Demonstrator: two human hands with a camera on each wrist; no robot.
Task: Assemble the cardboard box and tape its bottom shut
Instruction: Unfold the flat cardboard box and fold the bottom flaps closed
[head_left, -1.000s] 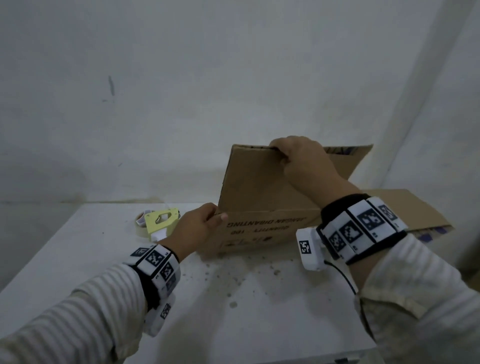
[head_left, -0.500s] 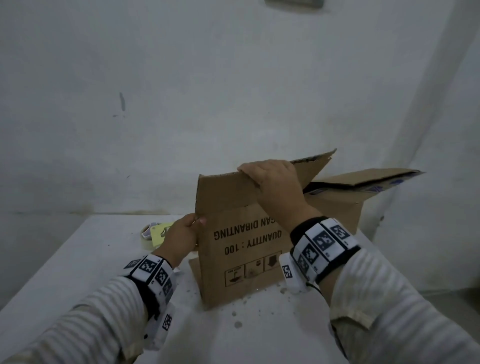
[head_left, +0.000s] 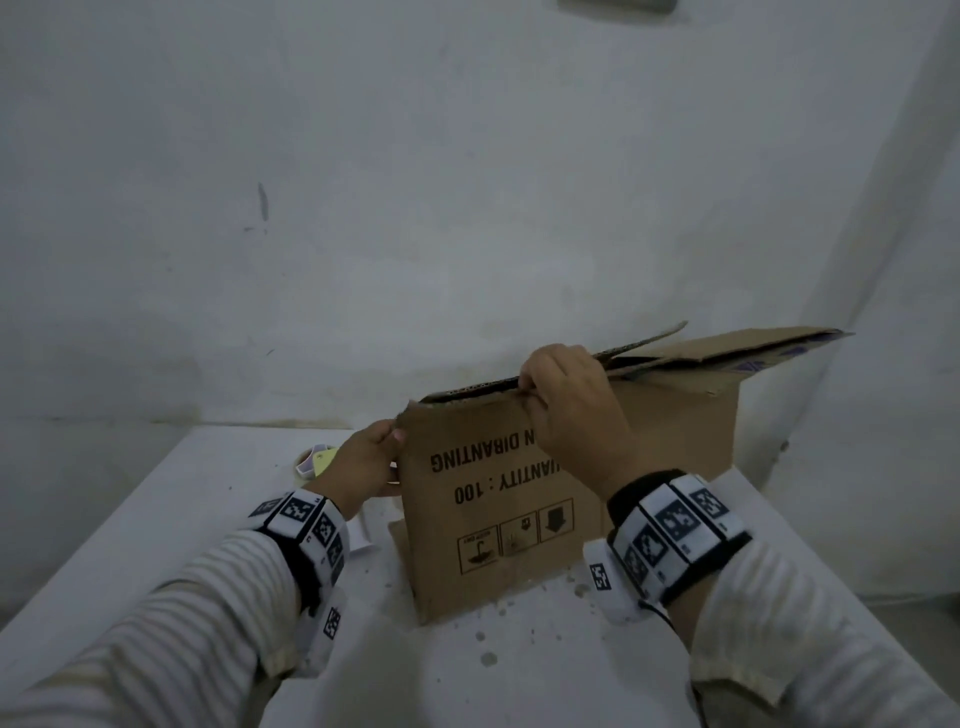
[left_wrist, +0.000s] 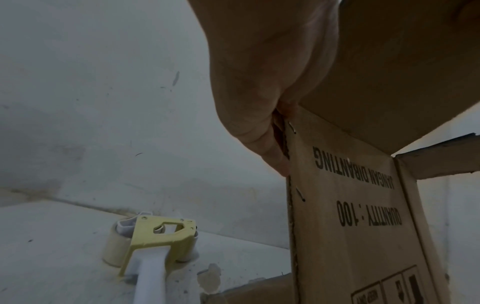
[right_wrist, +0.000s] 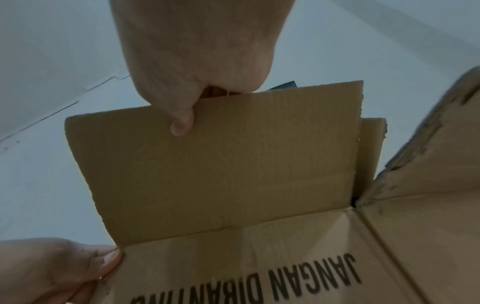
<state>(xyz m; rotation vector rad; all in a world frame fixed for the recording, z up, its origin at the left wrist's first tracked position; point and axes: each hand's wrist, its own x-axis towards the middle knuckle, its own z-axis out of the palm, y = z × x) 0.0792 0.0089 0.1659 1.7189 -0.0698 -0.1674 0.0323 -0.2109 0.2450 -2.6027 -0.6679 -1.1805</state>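
A brown cardboard box (head_left: 498, 499) stands upside down on the white table (head_left: 156, 530), its printed text inverted. My right hand (head_left: 566, 410) pinches the free edge of the near top flap (right_wrist: 221, 164), thumb on the outer face and fingers over the edge. My left hand (head_left: 363, 462) grips the box's upper left corner edge (left_wrist: 288, 144), thumb at the front. Another flap (head_left: 769, 345) sticks out to the right. A yellow tape dispenser (left_wrist: 158, 236) with a roll lies on the table left of the box.
A white wall (head_left: 415, 208) rises right behind the table and box. Small bits of debris and stains (head_left: 488, 660) dot the tabletop in front of the box. The table's right edge lies close to the box's right side.
The box has gone from nearly flat to opened out and standing squarer. My right hand has folded the near top flap down towards level. My left hand kept its hold on the left corner.
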